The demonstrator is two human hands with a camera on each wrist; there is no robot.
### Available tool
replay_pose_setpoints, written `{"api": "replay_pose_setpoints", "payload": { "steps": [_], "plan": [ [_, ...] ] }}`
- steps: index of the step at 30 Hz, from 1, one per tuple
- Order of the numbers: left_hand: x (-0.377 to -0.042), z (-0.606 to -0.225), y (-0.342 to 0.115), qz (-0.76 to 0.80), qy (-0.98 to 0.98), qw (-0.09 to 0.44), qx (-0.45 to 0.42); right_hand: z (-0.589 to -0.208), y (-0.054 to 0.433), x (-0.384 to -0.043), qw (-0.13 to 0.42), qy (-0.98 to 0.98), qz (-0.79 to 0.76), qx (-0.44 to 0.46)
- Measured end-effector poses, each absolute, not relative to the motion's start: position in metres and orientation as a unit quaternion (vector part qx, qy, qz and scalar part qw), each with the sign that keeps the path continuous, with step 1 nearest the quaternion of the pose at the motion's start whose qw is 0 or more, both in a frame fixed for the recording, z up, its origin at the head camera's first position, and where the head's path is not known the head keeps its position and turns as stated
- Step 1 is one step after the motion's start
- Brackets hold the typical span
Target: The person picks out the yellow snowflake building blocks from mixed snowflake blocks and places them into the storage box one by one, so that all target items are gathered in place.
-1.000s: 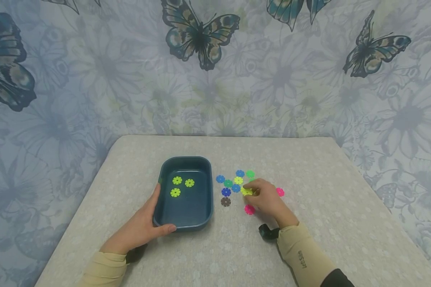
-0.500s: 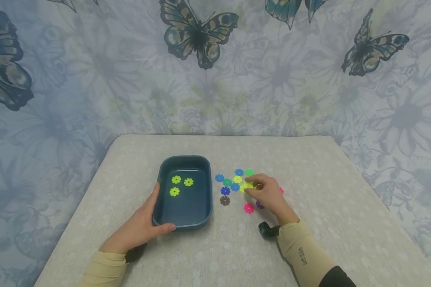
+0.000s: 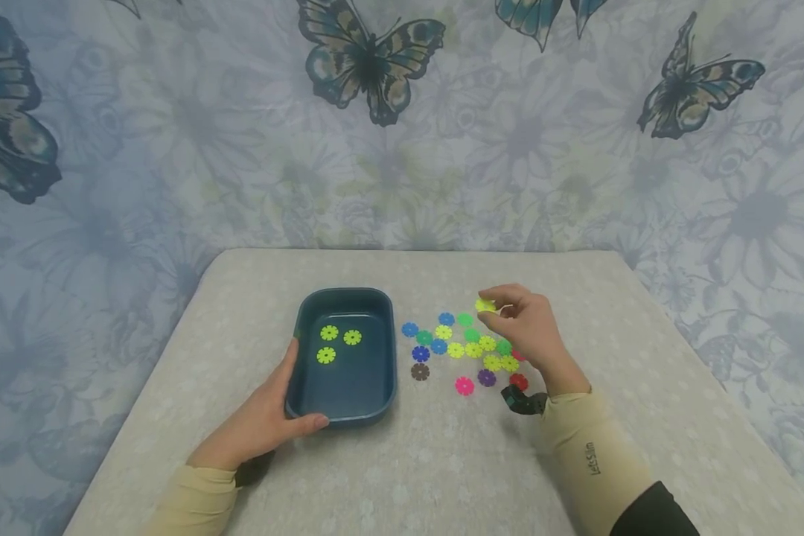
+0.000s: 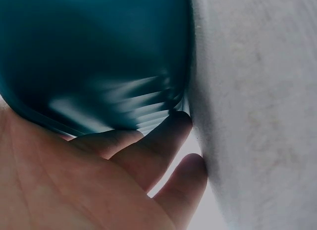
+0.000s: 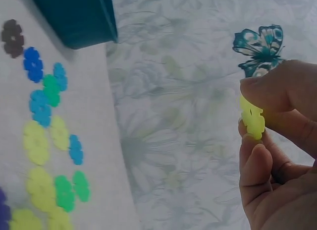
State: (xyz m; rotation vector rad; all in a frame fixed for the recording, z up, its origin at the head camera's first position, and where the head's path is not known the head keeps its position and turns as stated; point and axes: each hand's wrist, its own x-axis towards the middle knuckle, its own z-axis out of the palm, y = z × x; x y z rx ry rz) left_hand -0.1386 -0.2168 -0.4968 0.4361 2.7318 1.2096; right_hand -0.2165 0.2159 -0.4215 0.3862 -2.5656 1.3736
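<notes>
A dark teal tray (image 3: pixel 342 398) stands left of centre in the head view, with three yellow notched plastic discs (image 3: pixel 352 337) on its floor. My left hand (image 3: pixel 257 428) holds its near left corner, thumb at the near rim and fingers along the left side. In the left wrist view, fingertips (image 4: pixel 181 123) lie against the outer wall. My right hand (image 3: pixel 529 327) pinches one yellow disc (image 5: pixel 254 118) between thumb and fingers, raised above the table. Under and beside that hand lies a group of flower-shaped discs, among them a purple disc (image 3: pixel 486 377) and a brown disc (image 3: pixel 420 371).
Blue discs (image 3: pixel 420 353), green discs (image 3: pixel 471 336) and more yellow discs (image 3: pixel 455 350) spread right of the tray. A pink disc (image 3: pixel 464 385) and a red disc (image 3: pixel 519 382) lie nearer me. The cloth-covered table (image 3: pixel 402 476) ends at a butterfly-patterned wall (image 3: pixel 402 179).
My right hand has lifted from the discs, moving up and to the right with a yellow disc, which uncovers several discs beneath. The left hand and the tray stay put.
</notes>
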Motion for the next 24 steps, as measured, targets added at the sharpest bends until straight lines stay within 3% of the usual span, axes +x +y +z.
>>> {"api": "replay_pose_setpoints", "payload": {
  "steps": [11,24],
  "plan": [
    [-0.137,-0.498,-0.221,0.403,0.902,0.061,0.140,-0.413,0.192,-0.224,0.088,-0.868,0.467,0.147],
    [-0.140,-0.497,-0.219,0.403,0.902,0.060,0.144,-0.400,0.064,-0.234,0.046,-0.829,0.509,0.227]
  ]
}}
